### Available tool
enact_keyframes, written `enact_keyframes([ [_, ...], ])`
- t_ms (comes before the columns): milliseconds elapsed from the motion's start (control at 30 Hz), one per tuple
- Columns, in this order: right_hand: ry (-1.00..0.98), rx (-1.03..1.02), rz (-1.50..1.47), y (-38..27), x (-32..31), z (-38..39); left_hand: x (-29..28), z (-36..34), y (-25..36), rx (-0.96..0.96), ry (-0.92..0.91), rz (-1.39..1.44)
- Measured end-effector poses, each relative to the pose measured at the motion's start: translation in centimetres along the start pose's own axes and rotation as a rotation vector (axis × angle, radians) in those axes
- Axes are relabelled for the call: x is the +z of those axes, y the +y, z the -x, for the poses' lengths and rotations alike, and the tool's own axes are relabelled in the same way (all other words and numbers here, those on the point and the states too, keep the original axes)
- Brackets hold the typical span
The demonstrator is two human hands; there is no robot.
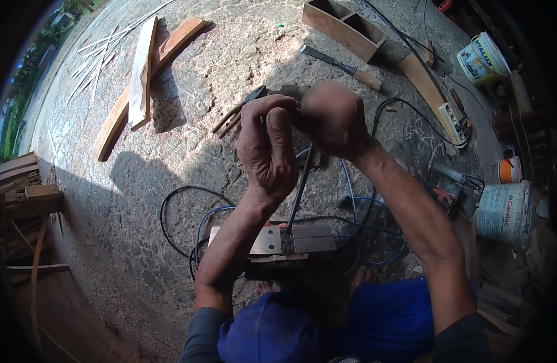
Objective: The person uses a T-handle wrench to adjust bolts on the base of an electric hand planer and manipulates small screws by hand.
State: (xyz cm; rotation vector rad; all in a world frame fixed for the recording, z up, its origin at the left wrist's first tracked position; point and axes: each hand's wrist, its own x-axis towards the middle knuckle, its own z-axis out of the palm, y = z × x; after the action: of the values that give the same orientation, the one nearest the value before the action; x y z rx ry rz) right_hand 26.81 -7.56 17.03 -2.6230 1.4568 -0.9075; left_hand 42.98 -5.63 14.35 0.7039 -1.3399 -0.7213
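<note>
My left hand (pixel 267 142) is raised in the middle, its fingers curled and the thumb bent against them. Close against it on the right is my right hand (pixel 339 130), closed like a fist, its upper part blurred. Whatever the two hold between them is hidden or too small to make out. Just past my left hand lies a pair of pliers (pixel 231 118) with dark jaws. Below the hands, near my feet, sits a power tool with flat metal plates (pixel 266 240), resembling an upturned electric planer. A dark straight rod or cord (pixel 299 187) runs up from it toward my right hand.
A wood-handled chisel (pixel 336 63) and an open wooden box (pixel 345 33) lie ahead. Two crossed boards (pixel 140 78) are at left. Cables (pixel 175 196) loop around the tool. At right are a power strip (pixel 451 124), a bucket (pixel 483 57) and a white tub (pixel 503 212).
</note>
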Motion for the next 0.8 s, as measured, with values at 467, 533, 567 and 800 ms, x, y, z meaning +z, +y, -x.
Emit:
enact_keyframes([
  [467,0.705,0.934,-1.613,-8.6,5.0,0.0,-6.1,6.7,2.1,-0.724,-0.57,0.048],
  [533,0.427,0.909,-2.0,-6.3,5.3,0.8,-6.1,7.4,2.9,-0.914,-0.852,0.115],
  [567,0.204,0.686,-2.22,-4.4,5.8,1.3,-5.9,8.4,2.5,-0.923,-0.741,0.184],
  [800,0.51,1.043,-1.506,-9.8,7.8,1.2,-8.1,7.0,2.4,-0.746,-0.795,-0.361],
])
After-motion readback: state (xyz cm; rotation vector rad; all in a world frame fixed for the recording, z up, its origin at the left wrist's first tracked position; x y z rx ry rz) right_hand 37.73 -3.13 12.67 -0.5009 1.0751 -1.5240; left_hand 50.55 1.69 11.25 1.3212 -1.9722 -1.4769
